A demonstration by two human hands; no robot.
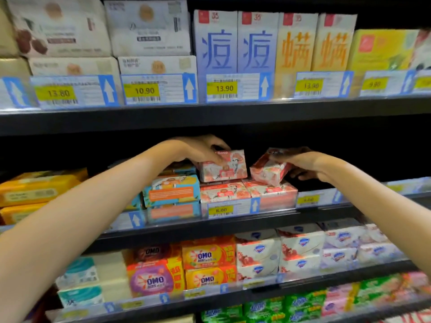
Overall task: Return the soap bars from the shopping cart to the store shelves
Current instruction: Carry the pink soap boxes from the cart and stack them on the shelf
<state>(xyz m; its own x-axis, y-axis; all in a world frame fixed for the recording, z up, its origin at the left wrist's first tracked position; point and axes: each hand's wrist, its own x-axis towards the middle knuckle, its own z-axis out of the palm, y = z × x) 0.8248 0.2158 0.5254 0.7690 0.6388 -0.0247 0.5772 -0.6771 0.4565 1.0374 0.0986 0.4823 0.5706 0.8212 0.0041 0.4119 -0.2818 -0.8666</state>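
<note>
Our left hand [203,149] reaches into the middle shelf [233,221], fingers curled down over the top of a pink-and-white soap box [225,167], which it grips from above. That box sits level, its long axis running left to right and its broad printed face turned towards us. It rests on a second pink box [222,191] directly under the hand.

Our right hand [307,163] holds another pink soap box [268,171] just beside the first. The fingers wrap over the upper edge and the thumb tucks beneath on the hand's side. This box is tilted, with its long axis slanting rather than level and its upper edge lifted towards the fingers. Its lowest corner touches, or nearly touches, the stacked pink box [271,190] below; we cannot tell which. The two held boxes stand close together between the hands, a narrow gap apart.

Below and left of the left hand lies a teal-and-orange box [171,190]. A yellow price tag [220,210] marked 8.00 hangs on the shelf edge beneath the left hand.
</note>
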